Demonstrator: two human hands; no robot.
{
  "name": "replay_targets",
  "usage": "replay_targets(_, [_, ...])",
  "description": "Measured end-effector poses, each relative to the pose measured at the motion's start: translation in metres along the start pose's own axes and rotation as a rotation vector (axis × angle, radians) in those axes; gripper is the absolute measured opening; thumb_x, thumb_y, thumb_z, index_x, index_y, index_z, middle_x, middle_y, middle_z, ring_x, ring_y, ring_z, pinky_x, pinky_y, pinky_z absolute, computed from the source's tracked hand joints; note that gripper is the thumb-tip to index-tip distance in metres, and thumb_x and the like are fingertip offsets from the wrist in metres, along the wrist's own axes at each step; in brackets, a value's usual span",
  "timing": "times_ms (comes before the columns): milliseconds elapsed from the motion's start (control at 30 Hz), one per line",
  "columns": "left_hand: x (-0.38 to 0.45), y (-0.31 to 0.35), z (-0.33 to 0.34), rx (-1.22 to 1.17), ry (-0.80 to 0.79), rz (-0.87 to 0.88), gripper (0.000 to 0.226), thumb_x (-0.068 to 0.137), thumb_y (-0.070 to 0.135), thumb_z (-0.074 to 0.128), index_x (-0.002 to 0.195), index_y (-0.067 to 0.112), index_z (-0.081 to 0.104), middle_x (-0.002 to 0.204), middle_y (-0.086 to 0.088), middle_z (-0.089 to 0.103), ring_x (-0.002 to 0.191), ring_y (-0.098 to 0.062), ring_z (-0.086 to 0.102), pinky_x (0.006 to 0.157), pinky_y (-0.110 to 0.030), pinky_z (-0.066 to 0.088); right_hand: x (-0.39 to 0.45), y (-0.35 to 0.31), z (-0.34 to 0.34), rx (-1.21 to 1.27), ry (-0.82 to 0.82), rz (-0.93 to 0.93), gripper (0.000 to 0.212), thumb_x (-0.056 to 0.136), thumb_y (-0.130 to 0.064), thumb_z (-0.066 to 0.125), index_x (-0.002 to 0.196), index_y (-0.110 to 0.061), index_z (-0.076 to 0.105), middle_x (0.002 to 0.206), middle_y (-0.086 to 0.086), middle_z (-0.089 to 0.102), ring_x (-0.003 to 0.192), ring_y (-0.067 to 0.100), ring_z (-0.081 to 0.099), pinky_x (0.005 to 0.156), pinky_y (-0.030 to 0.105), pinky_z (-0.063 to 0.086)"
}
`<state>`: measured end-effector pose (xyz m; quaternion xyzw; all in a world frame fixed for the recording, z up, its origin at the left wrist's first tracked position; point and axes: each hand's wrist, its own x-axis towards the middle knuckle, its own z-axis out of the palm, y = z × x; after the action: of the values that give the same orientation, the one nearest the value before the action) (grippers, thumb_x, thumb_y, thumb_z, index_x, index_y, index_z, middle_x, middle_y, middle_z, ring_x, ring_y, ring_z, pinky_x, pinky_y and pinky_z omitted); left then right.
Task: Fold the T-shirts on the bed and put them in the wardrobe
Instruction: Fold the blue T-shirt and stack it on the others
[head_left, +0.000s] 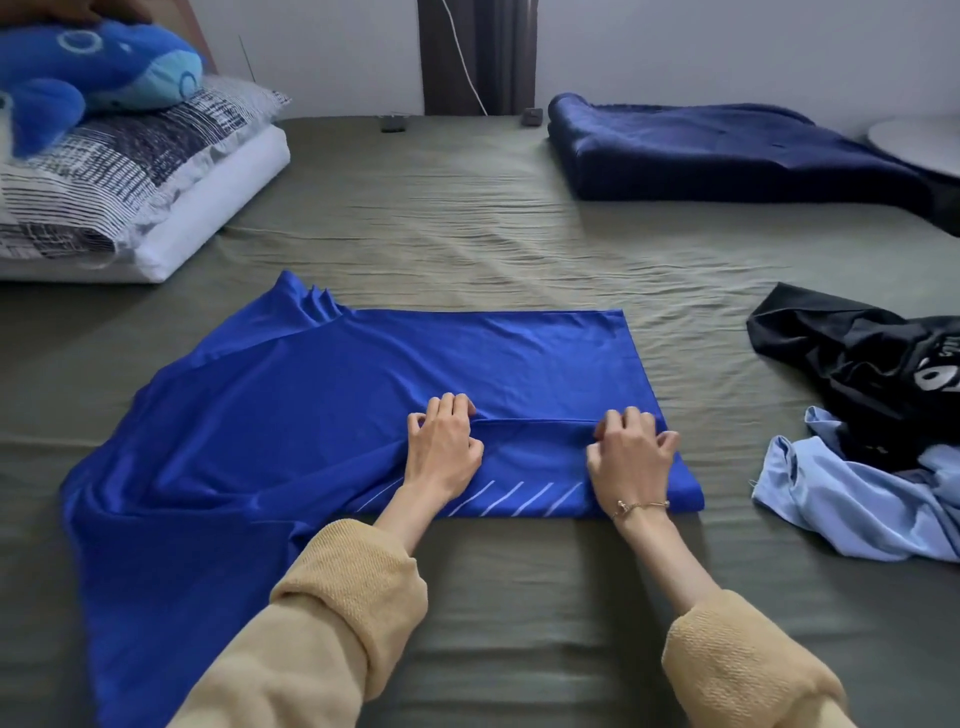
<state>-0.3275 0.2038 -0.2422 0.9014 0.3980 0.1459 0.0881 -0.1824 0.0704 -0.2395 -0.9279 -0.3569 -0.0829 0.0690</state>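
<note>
A bright blue T-shirt (332, 384) with white diagonal stripes lies spread across the olive bed sheet (467, 228). Its near right part is doubled over into a folded band. My left hand (442, 448) grips the edge of that fold near the shirt's middle, fingers curled into the cloth. My right hand (631, 457), with a thin bracelet on the wrist, grips the same fold edge close to the shirt's right side. The shirt's left part trails loosely toward the near left. A black T-shirt (872, 364) and a light blue T-shirt (852, 499) lie crumpled at the right.
A folded dark navy blanket (727, 150) lies at the far right. Patterned pillows (119, 171) with a blue plush whale (93, 73) are stacked at the far left. A white cable (462, 57) hangs at the dark curtain. A round white surface (919, 140) shows at the right edge.
</note>
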Motion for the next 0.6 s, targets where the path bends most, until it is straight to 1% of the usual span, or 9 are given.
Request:
replay_targets(67, [-0.008, -0.009, -0.005, 0.024, -0.016, -0.008, 0.033, 0.086, 0.013, 0.044, 0.119, 0.017, 0.047, 0.119, 0.006, 0.048, 0.111, -0.014, 0.042, 0.094, -0.028, 0.029, -0.007, -0.017, 0.003, 0.114, -0.055, -0.137, 0.018, 0.089, -0.019, 0.046, 0.106, -0.018, 0.054, 0.11, 0.001, 0.053, 0.107, 0.02, 0.047, 0.087, 0.034, 0.029])
replay_targets(133, [-0.017, -0.02, -0.011, 0.045, -0.027, -0.019, 0.037, 0.085, 0.011, 0.044, 0.121, 0.018, 0.046, 0.121, 0.006, 0.047, 0.112, -0.014, 0.041, 0.093, -0.028, 0.029, -0.016, -0.038, 0.001, 0.203, -0.107, -0.259, 0.021, 0.092, -0.018, 0.043, 0.111, -0.019, 0.052, 0.115, -0.003, 0.052, 0.11, 0.017, 0.047, 0.088, 0.031, 0.031])
replay_targets(267, [-0.038, -0.048, -0.027, 0.062, -0.035, -0.044, 0.041, 0.085, 0.014, 0.045, 0.125, 0.019, 0.043, 0.123, 0.007, 0.045, 0.113, -0.013, 0.04, 0.095, -0.027, 0.027, -0.038, -0.08, -0.006, 0.259, -0.185, -0.403, 0.025, 0.092, -0.014, 0.041, 0.116, -0.017, 0.048, 0.118, -0.001, 0.049, 0.113, 0.018, 0.046, 0.089, 0.03, 0.035])
replay_targets(400, [-0.063, -0.085, -0.047, 0.039, -0.033, -0.049, 0.042, 0.088, 0.027, 0.049, 0.129, 0.02, 0.041, 0.125, 0.007, 0.043, 0.119, -0.012, 0.038, 0.1, -0.027, 0.026, -0.058, -0.121, -0.015, 0.324, -0.282, -0.535, 0.028, 0.089, -0.01, 0.043, 0.116, -0.015, 0.049, 0.117, 0.0, 0.051, 0.111, 0.019, 0.048, 0.088, 0.03, 0.035])
replay_targets(500, [-0.08, -0.116, -0.063, -0.056, -0.033, -0.073, 0.035, 0.095, 0.029, 0.046, 0.128, 0.02, 0.045, 0.127, 0.007, 0.046, 0.121, -0.011, 0.039, 0.102, -0.028, 0.026, -0.074, -0.149, -0.02, 0.37, -0.294, -0.622, 0.034, 0.084, -0.009, 0.047, 0.117, -0.014, 0.044, 0.116, -0.001, 0.053, 0.11, 0.019, 0.05, 0.085, 0.031, 0.036])
replay_targets(600, [-0.098, -0.15, -0.08, -0.12, -0.036, -0.111, 0.027, 0.098, 0.02, 0.04, 0.123, 0.019, 0.05, 0.125, 0.005, 0.05, 0.118, -0.014, 0.043, 0.098, -0.031, 0.032, -0.089, -0.177, -0.019, 0.333, -0.275, -0.744, 0.044, 0.083, -0.015, 0.053, 0.125, -0.019, 0.041, 0.117, -0.001, 0.048, 0.112, 0.017, 0.047, 0.085, 0.031, 0.036])
